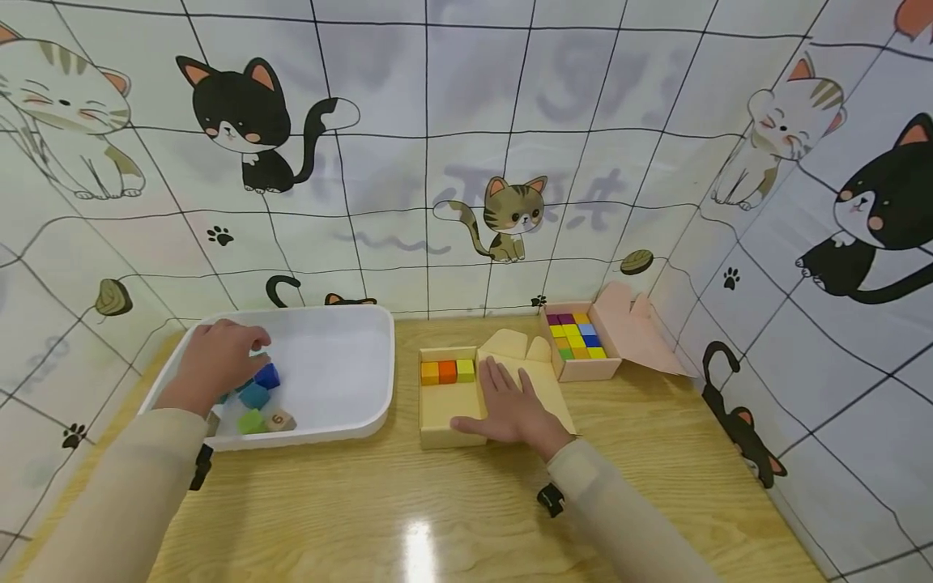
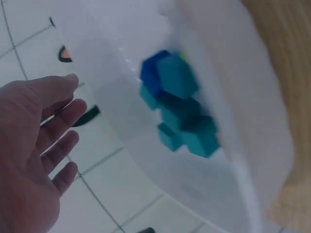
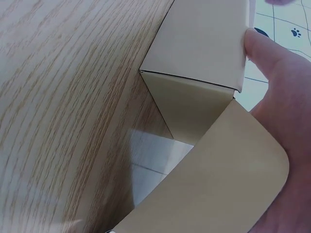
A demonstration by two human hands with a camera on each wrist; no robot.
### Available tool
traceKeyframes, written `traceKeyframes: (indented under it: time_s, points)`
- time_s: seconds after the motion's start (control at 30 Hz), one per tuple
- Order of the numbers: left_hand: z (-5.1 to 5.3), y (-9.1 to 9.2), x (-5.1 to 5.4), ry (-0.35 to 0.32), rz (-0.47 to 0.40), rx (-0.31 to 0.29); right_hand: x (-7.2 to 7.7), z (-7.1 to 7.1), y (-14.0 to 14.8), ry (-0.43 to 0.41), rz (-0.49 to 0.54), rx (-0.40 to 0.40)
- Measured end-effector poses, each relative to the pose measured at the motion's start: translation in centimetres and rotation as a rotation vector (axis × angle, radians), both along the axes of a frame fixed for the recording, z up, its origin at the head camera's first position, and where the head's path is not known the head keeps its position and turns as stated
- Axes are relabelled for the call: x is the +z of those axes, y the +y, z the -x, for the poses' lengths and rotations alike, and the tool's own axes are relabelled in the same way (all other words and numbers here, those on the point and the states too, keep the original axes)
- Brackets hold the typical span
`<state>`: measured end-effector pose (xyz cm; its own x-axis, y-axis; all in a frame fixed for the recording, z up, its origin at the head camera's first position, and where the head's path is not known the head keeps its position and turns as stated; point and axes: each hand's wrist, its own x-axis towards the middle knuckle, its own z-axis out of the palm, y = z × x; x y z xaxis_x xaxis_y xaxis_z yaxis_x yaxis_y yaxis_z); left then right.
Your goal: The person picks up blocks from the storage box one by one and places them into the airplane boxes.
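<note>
My left hand [image 1: 221,356] is above the left part of a white tray [image 1: 379,364], fingers loosely bent. Nothing shows between its thumb and fingers in the left wrist view. Below it in the tray lie several teal blocks [image 2: 198,136], a blue block [image 1: 267,376], a green block [image 1: 251,422] and a wooden block [image 1: 280,420] with a digit. My right hand [image 1: 510,409], fingers spread and straight, rests on the open lid of a pale yellow box [image 1: 450,413], thumb at the box's edge. Amber, orange and yellow-green cubes [image 1: 447,372] line the box's far side.
Behind the yellow box to the right stands a pink box [image 1: 590,371] with several coloured cubes, its lid [image 1: 645,340] folded open to the right. Cat-printed sheeting [image 1: 408,178] encloses the back and sides of the wooden table [image 1: 328,510].
</note>
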<state>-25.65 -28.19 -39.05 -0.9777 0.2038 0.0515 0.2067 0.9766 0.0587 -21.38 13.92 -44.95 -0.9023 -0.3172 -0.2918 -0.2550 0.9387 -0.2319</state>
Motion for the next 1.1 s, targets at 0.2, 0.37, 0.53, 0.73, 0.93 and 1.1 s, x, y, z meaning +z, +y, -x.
traceKeyframes:
  time_s: [0.2, 0.37, 0.53, 0.73, 0.93, 1.1]
  points:
    - [-0.9, -1.9, -2.2, -0.156, 0.045, 0.061, 0.1, 0.0, 0.0, -0.006, 0.000, -0.003]
    - [-1.5, -2.2, -3.4, -0.243, 0.050, 0.108, 0.1, 0.0, 0.1, -0.004, 0.002, -0.005]
    - [-1.8, -2.2, -3.8, -0.251, 0.059, 0.112, 0.1, 0.0, 0.0, -0.005, -0.001, -0.006]
    - [-1.9, -2.1, -3.7, -0.235, 0.067, 0.117, 0.2, -0.1, 0.0, -0.013, 0.013, -0.001]
    - [-1.6, -2.0, -2.8, -0.188, 0.062, 0.118, 0.3, -0.2, 0.0, -0.009, 0.008, -0.002]
    - [-1.2, -1.2, -0.8, -0.153, 0.050, 0.089, 0.4, -0.2, 0.0, -0.010, 0.012, -0.004]
